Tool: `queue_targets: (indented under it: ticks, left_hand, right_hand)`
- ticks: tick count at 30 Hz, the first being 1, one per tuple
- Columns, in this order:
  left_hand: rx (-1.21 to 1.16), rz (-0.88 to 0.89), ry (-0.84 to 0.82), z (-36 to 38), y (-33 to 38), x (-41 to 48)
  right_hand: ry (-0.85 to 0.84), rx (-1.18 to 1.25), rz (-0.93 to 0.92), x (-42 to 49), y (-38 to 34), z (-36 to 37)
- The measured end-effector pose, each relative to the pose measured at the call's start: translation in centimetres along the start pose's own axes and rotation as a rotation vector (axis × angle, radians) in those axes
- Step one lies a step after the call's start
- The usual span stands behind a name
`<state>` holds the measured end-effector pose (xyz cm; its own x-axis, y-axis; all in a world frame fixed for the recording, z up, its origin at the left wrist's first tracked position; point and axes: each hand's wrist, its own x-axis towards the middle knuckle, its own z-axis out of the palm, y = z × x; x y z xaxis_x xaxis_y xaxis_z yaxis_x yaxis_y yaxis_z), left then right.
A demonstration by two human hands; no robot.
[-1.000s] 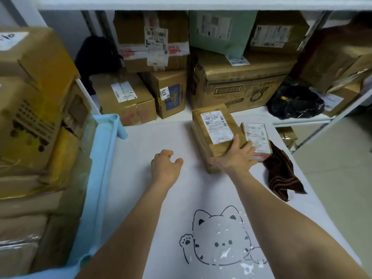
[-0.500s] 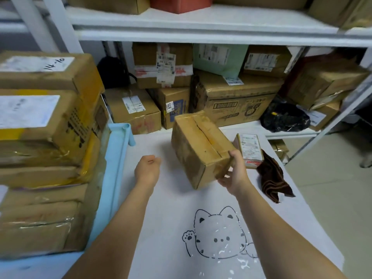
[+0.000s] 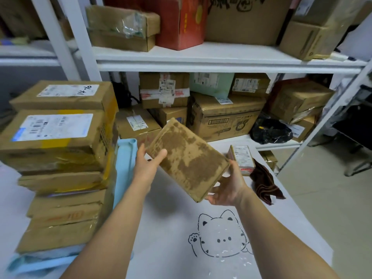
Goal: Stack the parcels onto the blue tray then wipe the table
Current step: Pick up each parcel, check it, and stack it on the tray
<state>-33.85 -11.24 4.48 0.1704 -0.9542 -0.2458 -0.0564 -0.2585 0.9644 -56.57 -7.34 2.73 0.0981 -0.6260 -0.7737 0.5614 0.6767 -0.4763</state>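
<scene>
A brown cardboard parcel (image 3: 187, 158) with a blotchy underside hangs tilted above the white table (image 3: 167, 228), held between both hands. My left hand (image 3: 148, 165) grips its left end with the thumb over the face. My right hand (image 3: 228, 186) cups its lower right corner from below. The blue tray (image 3: 125, 164) lies at the table's left and bears a tall stack of parcels (image 3: 60, 150). One small labelled parcel (image 3: 241, 159) remains on the table to the right, beside a dark brown cloth (image 3: 264, 184).
White shelving (image 3: 201, 57) stands behind the table, packed with cardboard boxes and a black bag (image 3: 270, 130). A cat drawing (image 3: 221, 234) marks the table near me. Bare floor (image 3: 322, 198) lies to the right.
The parcel was picked off the table by my right hand, turned over and raised. My left hand, formerly a loose fist on the table, now grips the parcel's left end.
</scene>
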Motion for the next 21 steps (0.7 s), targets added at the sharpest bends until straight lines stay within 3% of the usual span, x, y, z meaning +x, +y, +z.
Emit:
queue_targets:
  ticks: [2,6,12,16,21]
  left_hand:
    - [-0.015,0.024,-0.038,-0.7,0.4,-0.1]
    - [-0.020,0.096,0.043,-1.6,1.0,-0.3]
    - [0.026,0.125,0.096,-2.6,2.5,-0.5]
    - [-0.020,0.090,0.041,-2.9,3.0,-0.6]
    - [-0.083,-0.012,-0.064,-2.8,3.2,-1.1]
  right_hand:
    - [-0.005,-0.037,0.021,-0.7,0.2,0.3]
    - [0.025,-0.079,0.001,-1.3,0.5,0.8]
    - [0.066,-0.348,0.036,-2.3,0.7,1.6]
    - [0.148,-0.594,0.026,-2.1,0.3,1.3]
    - [0.193,-0.656,-0.037,-2.8,0.4,2.0]
